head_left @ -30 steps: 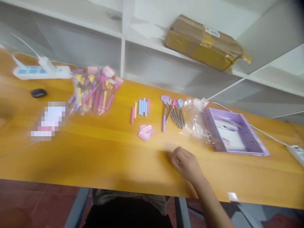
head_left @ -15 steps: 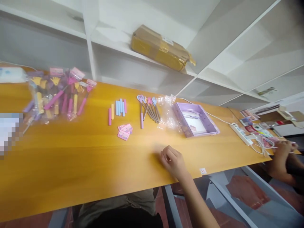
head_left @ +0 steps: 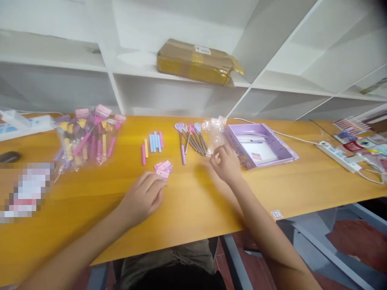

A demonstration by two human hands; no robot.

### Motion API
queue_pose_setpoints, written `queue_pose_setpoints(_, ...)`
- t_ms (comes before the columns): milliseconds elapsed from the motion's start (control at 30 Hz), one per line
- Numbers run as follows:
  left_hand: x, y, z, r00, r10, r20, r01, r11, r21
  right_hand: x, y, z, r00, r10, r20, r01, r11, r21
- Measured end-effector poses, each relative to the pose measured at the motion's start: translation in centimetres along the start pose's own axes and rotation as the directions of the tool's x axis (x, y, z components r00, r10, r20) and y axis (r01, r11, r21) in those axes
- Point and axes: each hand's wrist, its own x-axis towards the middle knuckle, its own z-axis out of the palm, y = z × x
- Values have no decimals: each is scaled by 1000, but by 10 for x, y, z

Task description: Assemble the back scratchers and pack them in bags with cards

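My left hand [head_left: 145,196] is over the table with its fingers loosely stretched out, the tips at the near edge of a small pile of pink cards [head_left: 165,166]. My right hand [head_left: 226,163] has its fingers curled in beside the clear plastic bags [head_left: 214,131]; whether anything is between its fingertips is hidden. Between and beyond the hands lie several back scratchers [head_left: 193,139] with metal rods and blue, pink and yellow hand-shaped heads; one has a purple grip [head_left: 183,154]. Loose pink, yellow and blue grip sleeves [head_left: 155,143] lie left of them.
Bagged back scratchers [head_left: 87,139] are heaped at the left. A purple tray [head_left: 282,159] stands right of the bags, with a power strip [head_left: 338,156] farther right. White shelving behind holds a taped cardboard box [head_left: 193,64]. A dark mouse [head_left: 10,157] lies far left.
My left hand has come into view and reached the pink cards. The right hand has moved forward to the plastic bags, still curled. The view has turned slightly.
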Motion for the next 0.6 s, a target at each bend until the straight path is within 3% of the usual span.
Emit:
queue_pose_setpoints(100,41,-7,21,995,-8,99,-3,994,110,40,25,20,964,263,-34,-266,956,-122)
queue_pose_setpoints(200,80,-9,44,978,-83,190,49,983,176,59,41,41,926,374,59,-362,920,-153)
queue_pose_setpoints(300,103,-5,64,949,-220,224,156,949,274,60,50,54,934,341,108,-324,935,-146)
queue_pose_setpoints(400,119,-1,84,903,-371,215,278,889,365,55,48,53,948,318,19,-311,937,-158)
queue_pose_setpoints(500,136,-3,101,872,-439,217,341,862,375,55,32,42,964,260,-57,-265,954,-142)
queue_pose_setpoints(600,148,-11,112,845,-477,240,372,848,378,65,4,34,968,204,146,-200,979,-42)
